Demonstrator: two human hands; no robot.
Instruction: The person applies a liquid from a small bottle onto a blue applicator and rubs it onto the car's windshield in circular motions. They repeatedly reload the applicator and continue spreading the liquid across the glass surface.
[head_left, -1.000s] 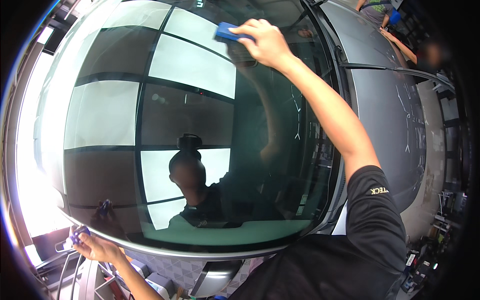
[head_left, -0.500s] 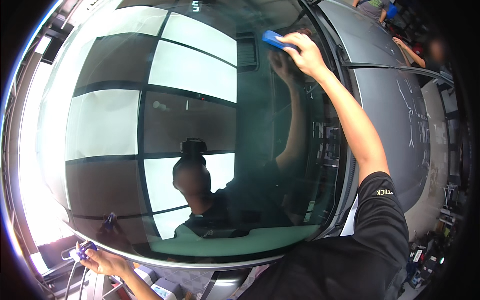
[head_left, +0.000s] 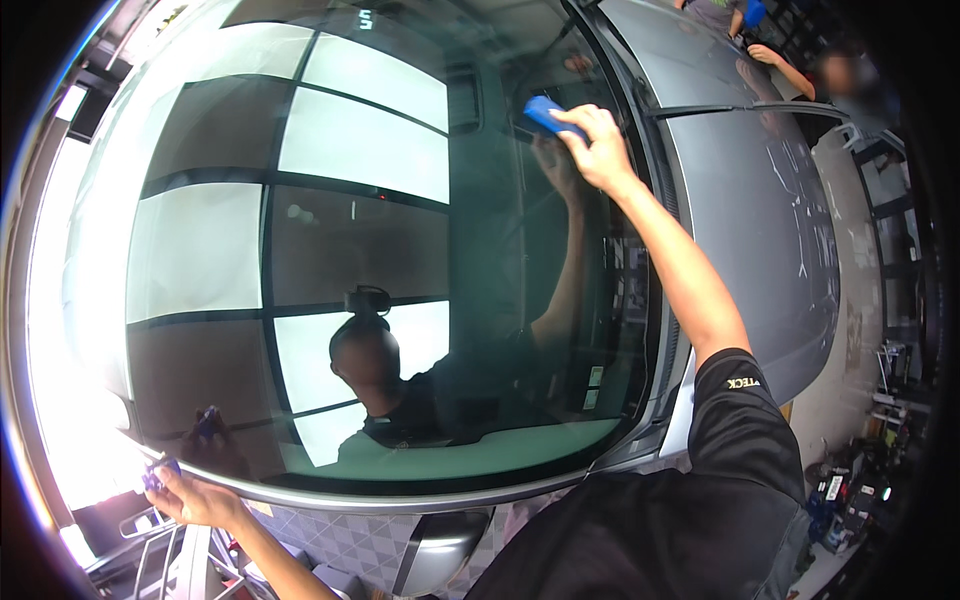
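Observation:
My right hand (head_left: 602, 152) reaches out over the car's dark windshield (head_left: 505, 250), near the edge beside the hood. Its fingers and thumb are closed round a blue block-shaped applicator (head_left: 548, 115), which lies against the glass. Close to the windshield's near left corner, my left hand (head_left: 200, 501) is palm up. A small dark blue-purple object (head_left: 160, 470) sits pinched in its fingertips; glare and blur hide its exact kind. The glass mirrors ceiling light panels, my outline and both arms.
The grey hood (head_left: 755, 230) and a wiper arm (head_left: 705, 110) lie to the right. A side mirror (head_left: 440, 550) juts out below the windshield. Another person's hand (head_left: 765, 55) is over the far side of the hood. Metal rails (head_left: 160, 560) stand at lower left, dark equipment (head_left: 845, 490) at lower right.
My right hand has drawn the blue applicator nearer to me over the glass. The whole view has shifted slightly; my left hand keeps its hold on the small object.

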